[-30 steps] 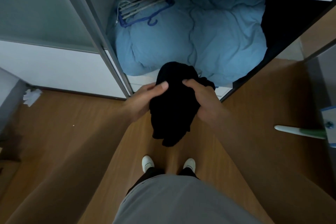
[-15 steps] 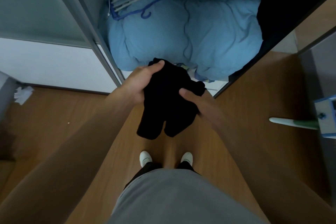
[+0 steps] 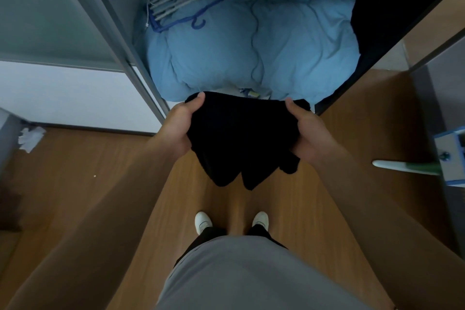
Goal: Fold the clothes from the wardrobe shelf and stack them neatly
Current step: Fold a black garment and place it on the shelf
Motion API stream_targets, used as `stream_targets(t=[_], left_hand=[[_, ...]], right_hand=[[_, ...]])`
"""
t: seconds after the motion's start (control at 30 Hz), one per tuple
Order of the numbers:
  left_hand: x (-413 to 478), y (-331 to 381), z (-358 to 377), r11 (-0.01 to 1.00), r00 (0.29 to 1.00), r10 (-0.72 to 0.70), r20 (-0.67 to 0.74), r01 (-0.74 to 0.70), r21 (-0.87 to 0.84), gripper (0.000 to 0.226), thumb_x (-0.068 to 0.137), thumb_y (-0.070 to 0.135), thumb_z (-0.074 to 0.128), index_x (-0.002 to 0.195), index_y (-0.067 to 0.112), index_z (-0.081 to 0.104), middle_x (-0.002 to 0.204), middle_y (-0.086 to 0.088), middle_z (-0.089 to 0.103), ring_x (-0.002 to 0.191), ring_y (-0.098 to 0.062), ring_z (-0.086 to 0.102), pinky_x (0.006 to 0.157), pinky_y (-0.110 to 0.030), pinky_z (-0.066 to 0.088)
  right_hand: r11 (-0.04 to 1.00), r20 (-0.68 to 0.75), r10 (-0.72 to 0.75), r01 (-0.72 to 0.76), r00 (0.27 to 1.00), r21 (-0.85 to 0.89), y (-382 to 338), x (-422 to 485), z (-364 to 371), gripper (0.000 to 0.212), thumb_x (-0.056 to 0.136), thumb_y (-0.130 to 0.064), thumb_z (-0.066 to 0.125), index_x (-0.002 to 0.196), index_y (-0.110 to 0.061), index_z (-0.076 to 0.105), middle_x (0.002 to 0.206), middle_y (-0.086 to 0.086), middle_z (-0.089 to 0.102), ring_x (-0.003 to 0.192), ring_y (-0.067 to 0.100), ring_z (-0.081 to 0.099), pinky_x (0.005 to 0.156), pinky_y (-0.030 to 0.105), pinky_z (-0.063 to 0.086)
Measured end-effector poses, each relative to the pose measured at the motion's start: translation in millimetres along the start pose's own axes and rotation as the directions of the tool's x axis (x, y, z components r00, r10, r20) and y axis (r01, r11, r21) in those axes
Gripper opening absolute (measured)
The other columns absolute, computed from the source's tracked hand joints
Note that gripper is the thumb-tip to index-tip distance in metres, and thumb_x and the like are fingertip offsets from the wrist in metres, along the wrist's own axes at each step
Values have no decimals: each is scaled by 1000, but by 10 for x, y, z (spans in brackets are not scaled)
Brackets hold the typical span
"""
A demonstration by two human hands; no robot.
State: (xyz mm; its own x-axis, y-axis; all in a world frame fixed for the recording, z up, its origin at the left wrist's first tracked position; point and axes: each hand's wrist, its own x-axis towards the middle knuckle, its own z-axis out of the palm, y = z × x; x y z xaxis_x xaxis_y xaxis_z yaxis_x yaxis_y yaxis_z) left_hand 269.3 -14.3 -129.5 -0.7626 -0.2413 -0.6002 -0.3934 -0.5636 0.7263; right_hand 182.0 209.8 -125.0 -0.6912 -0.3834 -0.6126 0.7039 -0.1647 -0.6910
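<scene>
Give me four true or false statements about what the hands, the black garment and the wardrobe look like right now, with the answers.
1. The left hand and right hand both grip the black garment. True.
2. A blue duvet lies in the wardrobe. True.
3. The garment rests on the duvet. False: it hangs from the hands, in front of the wardrobe.
4. The hangers hang from a rail. False: they lie on the duvet.

Blue duvet (image 3: 251, 45), hangers (image 3: 181, 5) lying on it; crumpled white paper (image 3: 30, 134) on wood floor (image 3: 100, 184).
</scene>
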Motion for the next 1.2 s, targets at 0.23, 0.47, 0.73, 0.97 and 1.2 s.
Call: stream_targets(t=[0.23, 0.47, 0.73, 0.97, 1.2], left_hand=[[-46, -21, -53, 996, 990, -63, 127, 70, -51, 41, 89, 37, 70, 123, 16, 62, 117, -4, 73, 107, -22, 70, 77, -30, 60], [5, -66, -132, 996, 997, -51, 58, 55, -71, 45, 84, 30, 69, 124, 13, 63, 111, -8, 75, 101, -23, 72, 70, -30, 59], [136, -239, -197, 997, 999, 17, 48, -13, -70, 53, 79, 19, 60, 130, 5, 59, 107, -9, 73, 97, -21, 72, 70, -29, 58], [173, -265, -177, 990, 999, 31, 19, -28, -137, 52, 72, 6, 64, 124, 12, 60, 115, -13, 72, 104, -28, 71, 74, -36, 59], [227, -181, -100, 987, 987, 157, -27, -157, 19, 85, 74, -10, 47, 144, 38, 47, 123, 3, 65, 110, -20, 67, 80, -27, 57]], right_hand=[[988, 106, 5, 12, 994, -155, 117, 48, -149, 38, 93, -28, 68, 127, -12, 65, 124, 9, 70, 116, 24, 66, 100, 39, 53], [937, -140, -144, 89, 980, -337, -10, 74, -246, 25, 91, -21, 70, 114, -11, 70, 103, 5, 77, 91, 18, 75, 82, 30, 60], [979, -209, -184, 160, 960, -126, -51, 45, -364, 26, 99, -14, 59, 123, -7, 66, 116, 11, 72, 107, 25, 70, 95, 38, 55], [994, -108, -107, 108, 988, 2, -52, 44, -459, 36, 93, -9, 62, 128, -17, 65, 123, 5, 69, 115, 21, 65, 97, 33, 53], [854, -147, -283, 179, 948, -489, -171, 45, -511, 21, 93, -17, 63, 86, -26, 81, 90, -8, 77, 78, 3, 71, 64, 17, 53]])
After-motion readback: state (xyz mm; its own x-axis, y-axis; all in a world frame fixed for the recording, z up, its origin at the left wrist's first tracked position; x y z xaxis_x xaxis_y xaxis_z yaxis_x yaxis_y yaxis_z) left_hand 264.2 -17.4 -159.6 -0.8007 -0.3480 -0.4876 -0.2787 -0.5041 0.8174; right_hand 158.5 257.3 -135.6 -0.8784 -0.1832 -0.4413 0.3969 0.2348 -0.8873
